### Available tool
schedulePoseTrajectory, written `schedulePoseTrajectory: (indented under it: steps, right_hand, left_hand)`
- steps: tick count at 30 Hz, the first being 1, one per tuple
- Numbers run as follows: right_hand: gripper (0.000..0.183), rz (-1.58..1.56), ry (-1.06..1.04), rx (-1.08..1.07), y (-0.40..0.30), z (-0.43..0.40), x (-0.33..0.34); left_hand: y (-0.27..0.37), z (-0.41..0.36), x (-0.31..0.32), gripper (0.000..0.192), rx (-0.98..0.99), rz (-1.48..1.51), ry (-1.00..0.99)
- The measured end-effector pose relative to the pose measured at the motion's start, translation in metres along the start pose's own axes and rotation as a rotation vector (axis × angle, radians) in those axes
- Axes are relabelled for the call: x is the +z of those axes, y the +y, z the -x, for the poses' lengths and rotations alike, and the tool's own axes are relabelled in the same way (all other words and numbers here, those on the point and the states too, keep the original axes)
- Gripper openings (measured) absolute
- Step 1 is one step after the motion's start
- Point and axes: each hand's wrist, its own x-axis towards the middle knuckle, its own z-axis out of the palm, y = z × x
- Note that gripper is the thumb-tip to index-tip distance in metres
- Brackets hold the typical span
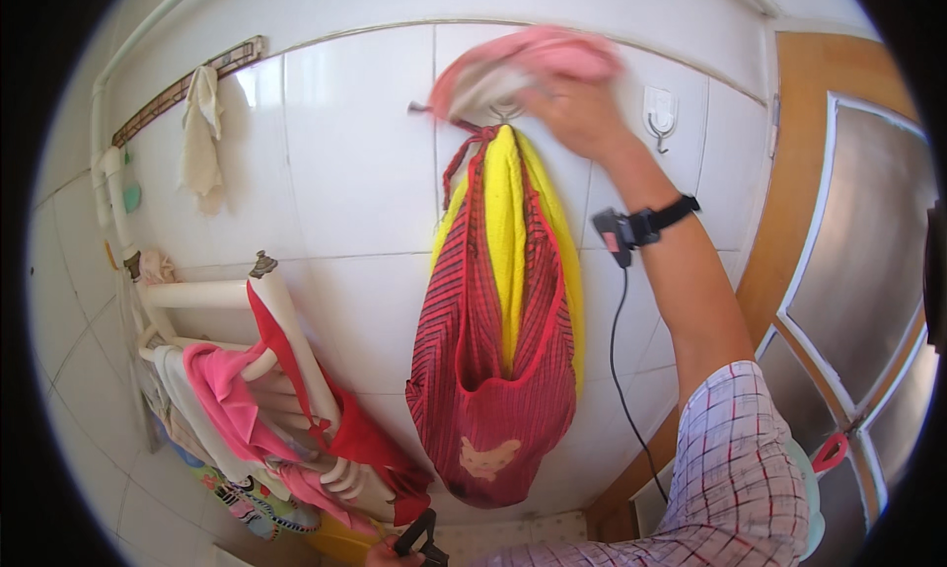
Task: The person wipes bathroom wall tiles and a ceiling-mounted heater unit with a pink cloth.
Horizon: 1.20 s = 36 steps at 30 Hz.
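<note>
My right hand (573, 115) is raised against the tiled wall and grips a pink-and-white cloth item (533, 56), both blurred by motion. Just below it, a metal wall hook (506, 111) carries a red-and-black striped apron (510, 426) with a pale animal-shaped patch (488, 457). A yellow towel (505, 249) hangs there too, partly behind the apron. Only a part of my left hand (388, 554) shows at the bottom edge, beside a black device or handle (422, 534); whether it holds this is unclear.
A white radiator (200, 294) at left bears a pink cloth (222, 389), a red cloth (362, 441) and other fabrics. A cream rag (201, 123) hangs from a wall rack (185, 86). Another hook (660, 119) and a wood-framed door (803, 175) are at right. A cable (618, 360) trails from my wrist device.
</note>
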Motion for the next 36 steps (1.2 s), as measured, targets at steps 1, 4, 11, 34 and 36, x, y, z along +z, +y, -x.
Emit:
schedulePoseTrajectory:
  steps: [1, 4, 11, 34, 36]
  right_hand:
    - [0.034, -0.102, 0.134, 0.234, 0.015, 0.010, -0.006]
    - [0.037, 0.500, 0.363, 0.012, 0.001, 0.000, -0.017]
    - [0.060, 0.057, -0.126, 0.059, -0.072, -0.070, 0.036]
    - [0.071, 0.293, -0.097, 0.336, 0.002, 0.015, -0.057]
    - [0.071, 0.323, -0.024, 0.689, 0.029, 0.022, -0.072]
  left_hand:
    - [0.003, 0.000, 0.002, 0.021, 0.044, 0.029, 0.024]
    - [0.011, -0.001, 0.007, 0.018, 0.132, 0.086, 0.079]
    - [-0.011, -0.013, -0.003, 0.018, -0.060, -0.083, -0.008]
    - [0.012, 0.013, 0.021, 0.014, -0.009, -0.033, -0.024]
    - [0.006, 0.016, 0.022, 0.014, 0.006, -0.032, -0.006]
